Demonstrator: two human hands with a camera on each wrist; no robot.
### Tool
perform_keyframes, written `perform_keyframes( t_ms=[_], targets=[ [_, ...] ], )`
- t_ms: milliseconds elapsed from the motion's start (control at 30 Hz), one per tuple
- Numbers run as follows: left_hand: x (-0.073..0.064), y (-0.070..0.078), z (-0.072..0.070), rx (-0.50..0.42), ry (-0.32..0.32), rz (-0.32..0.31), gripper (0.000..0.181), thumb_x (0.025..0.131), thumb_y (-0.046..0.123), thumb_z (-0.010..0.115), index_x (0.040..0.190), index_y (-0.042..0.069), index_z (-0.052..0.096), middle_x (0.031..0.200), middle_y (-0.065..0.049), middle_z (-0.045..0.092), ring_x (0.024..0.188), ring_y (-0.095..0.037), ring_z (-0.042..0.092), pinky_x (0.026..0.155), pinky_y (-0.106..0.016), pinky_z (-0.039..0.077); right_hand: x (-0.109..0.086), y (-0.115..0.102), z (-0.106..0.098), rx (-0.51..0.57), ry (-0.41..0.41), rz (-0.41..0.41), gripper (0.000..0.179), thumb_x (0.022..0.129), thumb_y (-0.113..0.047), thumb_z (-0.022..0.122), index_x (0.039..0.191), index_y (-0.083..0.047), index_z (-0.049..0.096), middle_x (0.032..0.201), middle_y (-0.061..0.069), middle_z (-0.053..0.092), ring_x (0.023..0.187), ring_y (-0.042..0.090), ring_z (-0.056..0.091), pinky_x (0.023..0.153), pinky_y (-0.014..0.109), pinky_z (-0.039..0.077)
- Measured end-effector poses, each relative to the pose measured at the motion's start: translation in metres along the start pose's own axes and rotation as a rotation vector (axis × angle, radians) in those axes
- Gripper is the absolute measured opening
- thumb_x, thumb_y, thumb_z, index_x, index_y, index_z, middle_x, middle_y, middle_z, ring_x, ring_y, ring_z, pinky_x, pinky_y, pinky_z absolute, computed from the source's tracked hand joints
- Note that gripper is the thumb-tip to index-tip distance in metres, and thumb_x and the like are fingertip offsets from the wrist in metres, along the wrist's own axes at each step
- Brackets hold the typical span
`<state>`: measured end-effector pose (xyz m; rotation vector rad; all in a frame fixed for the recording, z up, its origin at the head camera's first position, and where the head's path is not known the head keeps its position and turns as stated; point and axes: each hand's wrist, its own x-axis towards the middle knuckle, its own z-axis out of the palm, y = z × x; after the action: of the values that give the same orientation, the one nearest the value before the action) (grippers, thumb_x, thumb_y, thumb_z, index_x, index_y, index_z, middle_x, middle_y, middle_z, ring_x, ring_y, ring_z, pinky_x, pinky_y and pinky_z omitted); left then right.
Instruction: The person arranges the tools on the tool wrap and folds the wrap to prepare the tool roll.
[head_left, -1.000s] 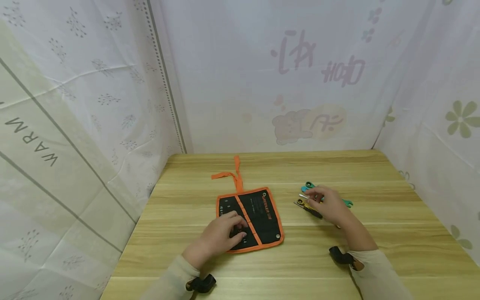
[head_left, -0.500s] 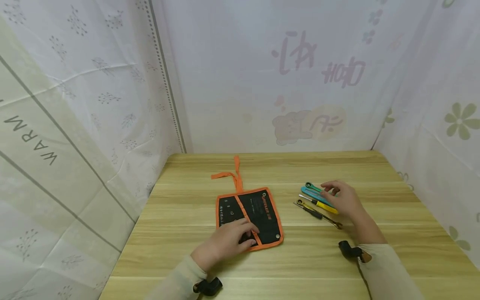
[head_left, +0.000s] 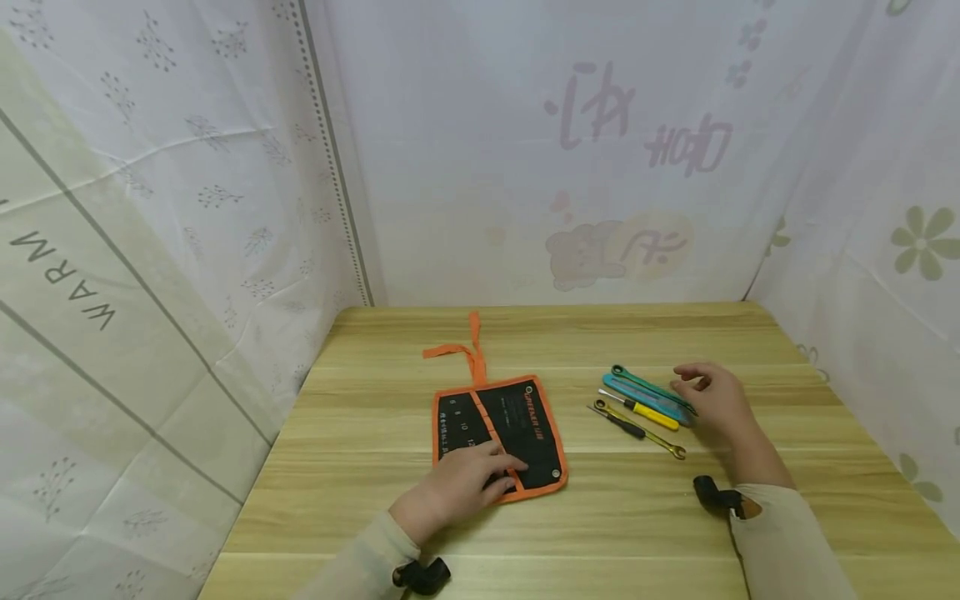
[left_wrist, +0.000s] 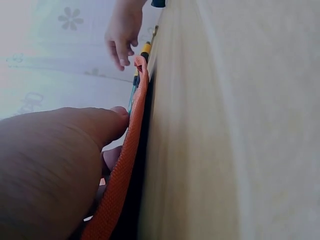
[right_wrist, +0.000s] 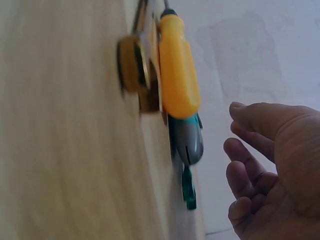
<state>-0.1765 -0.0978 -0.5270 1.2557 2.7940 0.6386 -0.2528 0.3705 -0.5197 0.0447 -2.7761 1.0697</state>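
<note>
A black tool pouch [head_left: 536, 446] with orange edging lies flat on the table. My left hand [head_left: 461, 483] rests on its lower part with loosely bent fingers; in the left wrist view the thumb [left_wrist: 107, 125] is close to the orange edge. To the right lie a green ratchet wrench [head_left: 648, 383], a teal utility knife [head_left: 622, 386], a yellow-handled screwdriver [head_left: 652, 412], a gold ratchet wrench [head_left: 660, 442] and a thin black-handled screwdriver [head_left: 628, 427]. Beside the right ends of the green wrench and knife hovers my right hand [head_left: 716, 408], fingers relaxed and holding nothing.
Orange tie straps [head_left: 476, 358] stretch from the pouch towards the back of the wooden table [head_left: 570, 550]. Patterned cloth [head_left: 465, 167] hangs behind the table and along both sides. A black wrist camera [head_left: 716, 497] sits at each cuff.
My right hand has moved right, off the row of tools, uncovering them. The left hand has slid a little to the right across the pouch, showing more of its printed numbers.
</note>
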Motion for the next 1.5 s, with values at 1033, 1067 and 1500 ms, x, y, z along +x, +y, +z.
perform_keyframes(
  t_ms=[1033,1067,1500],
  targets=[
    [-0.001,-0.002,0.001,-0.052,0.044,0.053,0.016,0.102,0.030,0.071,0.117,0.033,0.079,0.098,0.017,0.058,0.073,0.008,0.049,0.061,-0.013,0.041,-0.008,0.026,-0.008,-0.029,-0.149,0.037,0.036,0.106,-0.028,0.066,0.132,-0.003,0.071,0.125,0.021,0.066,0.109,0.038,0.061,0.090,0.055,0.049],
    [-0.001,-0.002,0.002,-0.053,0.046,0.053,0.016,0.102,0.030,0.072,0.116,0.032,0.079,0.098,0.017,0.058,0.073,0.008,0.050,0.061,-0.013,0.041,-0.008,0.027,-0.008,-0.039,-0.150,0.031,0.034,0.106,-0.025,0.066,0.132,-0.003,0.071,0.124,0.021,0.066,0.108,0.038,0.061,0.090,0.055,0.049],
    [-0.001,-0.002,0.002,-0.045,0.058,0.048,0.016,0.102,0.030,0.073,0.115,0.032,0.080,0.099,0.017,0.060,0.075,0.007,0.052,0.062,-0.013,0.041,-0.010,0.023,-0.011,-0.093,-0.161,0.030,0.024,0.099,-0.015,0.071,0.119,-0.004,0.077,0.114,0.019,0.065,0.099,0.035,0.061,0.080,0.047,0.050]
  ],
)
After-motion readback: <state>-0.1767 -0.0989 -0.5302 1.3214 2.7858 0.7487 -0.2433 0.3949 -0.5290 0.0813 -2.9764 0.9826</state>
